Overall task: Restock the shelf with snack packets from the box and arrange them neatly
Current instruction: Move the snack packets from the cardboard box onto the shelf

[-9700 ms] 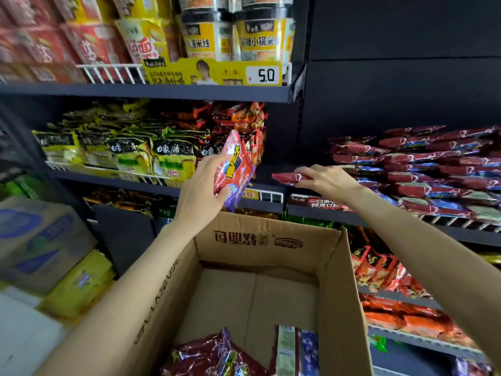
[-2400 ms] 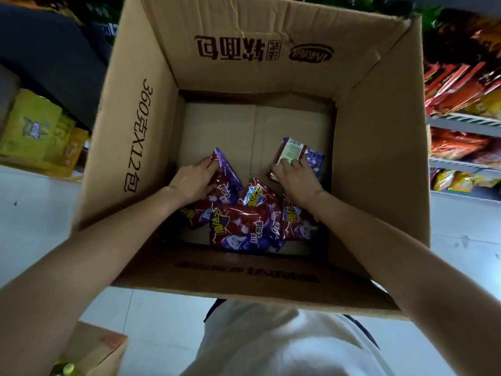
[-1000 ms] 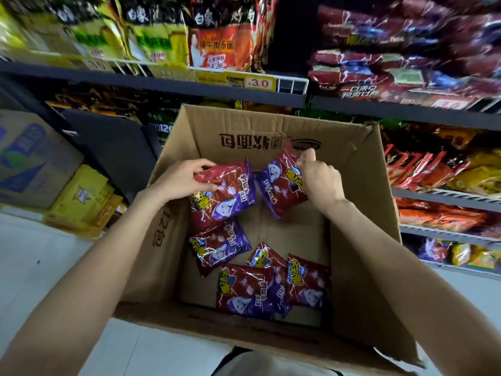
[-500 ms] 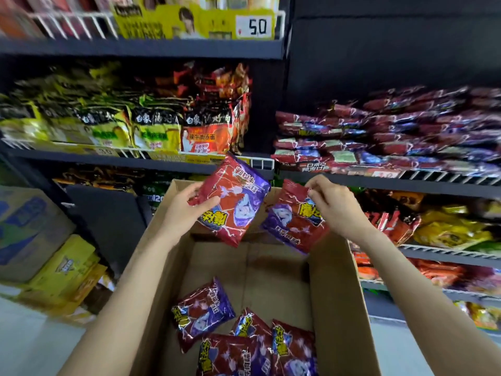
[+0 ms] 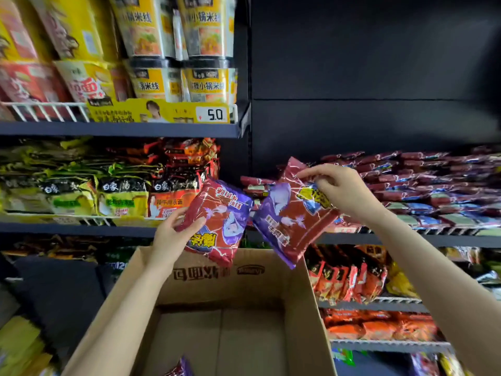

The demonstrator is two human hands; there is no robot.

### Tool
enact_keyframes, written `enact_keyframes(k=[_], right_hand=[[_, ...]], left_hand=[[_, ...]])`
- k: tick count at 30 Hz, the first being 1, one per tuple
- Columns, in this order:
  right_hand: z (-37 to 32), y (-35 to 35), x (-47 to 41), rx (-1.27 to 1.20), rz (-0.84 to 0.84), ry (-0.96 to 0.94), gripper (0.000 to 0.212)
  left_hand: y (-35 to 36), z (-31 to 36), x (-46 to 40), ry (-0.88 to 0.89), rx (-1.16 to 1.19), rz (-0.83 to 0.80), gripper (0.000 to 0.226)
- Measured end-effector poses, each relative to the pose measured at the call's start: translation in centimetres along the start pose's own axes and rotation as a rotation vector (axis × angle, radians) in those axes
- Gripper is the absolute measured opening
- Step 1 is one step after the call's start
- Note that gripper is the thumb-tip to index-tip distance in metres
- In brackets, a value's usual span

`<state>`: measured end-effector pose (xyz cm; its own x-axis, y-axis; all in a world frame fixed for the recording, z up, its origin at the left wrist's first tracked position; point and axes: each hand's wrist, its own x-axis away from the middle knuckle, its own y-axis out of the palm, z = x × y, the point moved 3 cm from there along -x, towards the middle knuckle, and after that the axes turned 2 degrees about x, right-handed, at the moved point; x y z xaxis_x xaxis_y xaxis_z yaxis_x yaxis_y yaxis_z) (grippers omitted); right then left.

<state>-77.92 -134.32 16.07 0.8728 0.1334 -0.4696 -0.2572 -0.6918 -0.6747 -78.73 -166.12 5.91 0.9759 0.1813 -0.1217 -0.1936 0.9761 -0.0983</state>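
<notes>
Fingers of my left hand (image 5: 173, 234) curl round the lower left edge of one red-and-purple snack packet (image 5: 217, 221), thumb lying across its front, so the pack stands tilted above the far wall of the cardboard box (image 5: 306, 308). My right hand (image 5: 339, 191) pinches the top corner of a second packet (image 5: 292, 215) of the same kind, fingertips bunched on the wrapper while the pack hangs slanting down to the left. Both packs nearly meet at their inner edges; I cannot tell whether they touch.

Below my arms the box stands open, its brown floor mostly bare. Only the corner of one more packet in the box (image 5: 180, 369) shows at the bottom edge of view, near the closer wall.

Just behind my right hand lies the shelf (image 5: 423, 238) that carries flat stacks of matching red and purple packs (image 5: 423, 191), several layers deep, filling it out to the right. Left of that bay, a shelf holds green and orange noodle bags (image 5: 108, 194) standing in a row behind a white wire rail. Above them, yellow noodle cups (image 5: 179, 80) are stacked two high, beside a price tag (image 5: 214, 114) reading 5.0. Under the stocked shelf on the right, orange and red pouches (image 5: 352, 278) fill two lower tiers.
</notes>
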Motion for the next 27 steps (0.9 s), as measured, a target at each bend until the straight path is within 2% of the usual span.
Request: enact_keyframes(k=[3, 6, 8, 10, 12, 16, 20, 23, 27], right_hand=[[-0.1, -1.9, -2.9, -0.020, 0.053, -0.033, 0.040], [0.0, -2.1, -5.9, 0.164, 0.035, -0.135, 0.058], [0.7, -1.3, -7.9, 0.280, 0.103, -0.174, 0.062], [1.7, 0.2, -9.8, 0.364, 0.202, -0.229, 0.062], [3.1, 2.3, -11.6, 0.467, 0.212, -0.259, 0.065], [5.7, 7.2, -14.0, 0.641, 0.052, -0.273, 0.076], [7.0, 11.7, -14.3, 0.737, -0.155, -0.436, 0.072], [7.3, 13.7, -13.6, 0.744, -0.283, -0.493, 0.064], [8.9, 14.4, -12.9, 0.580, -0.362, -0.400, 0.069]], left_hand=[[0.9, 0.4, -1.2, -0.049, 0.133, 0.042, 0.039], [1.4, 0.5, -2.4, -0.081, 0.199, 0.031, 0.060], [1.8, 0.5, -3.1, -0.087, 0.226, 0.022, 0.067], [2.0, 0.6, -3.8, -0.075, 0.236, 0.045, 0.067], [2.0, 0.9, -4.3, -0.027, 0.221, 0.088, 0.061], [1.7, 1.7, -5.4, 0.096, 0.133, 0.231, 0.054], [2.3, 2.6, -6.7, 0.222, 0.010, 0.379, 0.045], [3.8, 3.2, -8.3, 0.346, -0.207, 0.372, 0.042], [6.8, 4.2, -10.6, 0.576, -0.572, 0.315, 0.043]])
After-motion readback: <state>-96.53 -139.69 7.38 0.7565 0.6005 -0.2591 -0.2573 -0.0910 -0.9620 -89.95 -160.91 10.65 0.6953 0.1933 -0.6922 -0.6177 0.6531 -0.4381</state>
